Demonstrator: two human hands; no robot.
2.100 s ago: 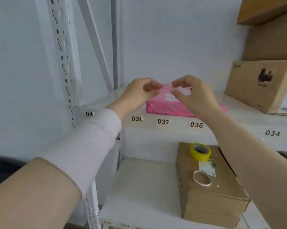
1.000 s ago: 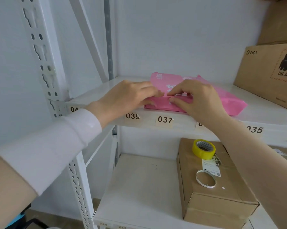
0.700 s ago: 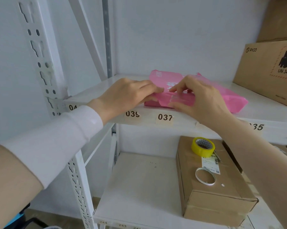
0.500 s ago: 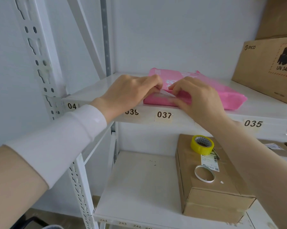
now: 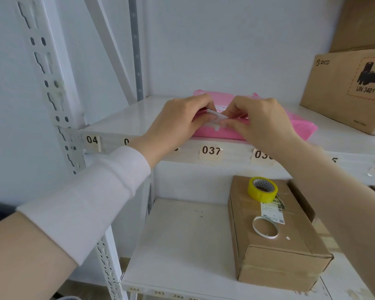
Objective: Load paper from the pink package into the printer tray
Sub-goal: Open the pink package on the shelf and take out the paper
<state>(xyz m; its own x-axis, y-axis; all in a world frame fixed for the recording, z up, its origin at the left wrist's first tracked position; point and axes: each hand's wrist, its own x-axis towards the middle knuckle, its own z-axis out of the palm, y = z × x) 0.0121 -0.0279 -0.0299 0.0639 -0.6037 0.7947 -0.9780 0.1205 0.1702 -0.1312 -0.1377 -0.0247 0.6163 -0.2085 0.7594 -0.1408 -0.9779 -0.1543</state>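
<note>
Up on the white shelf (image 5: 126,124) sits the pink package (image 5: 221,132), right above the "037" sticker (image 5: 210,150). My left hand (image 5: 178,122) and right hand (image 5: 260,120) are both pinching a small white strip (image 5: 214,115) at its near edge. Far right, a brown box (image 5: 346,92) reads "PICO" and "UN 3481". Lower shelf: yellow tape roll (image 5: 262,189) on a cardboard box (image 5: 277,239), with tiny stickers "243" and "242" along the near edge.
</note>
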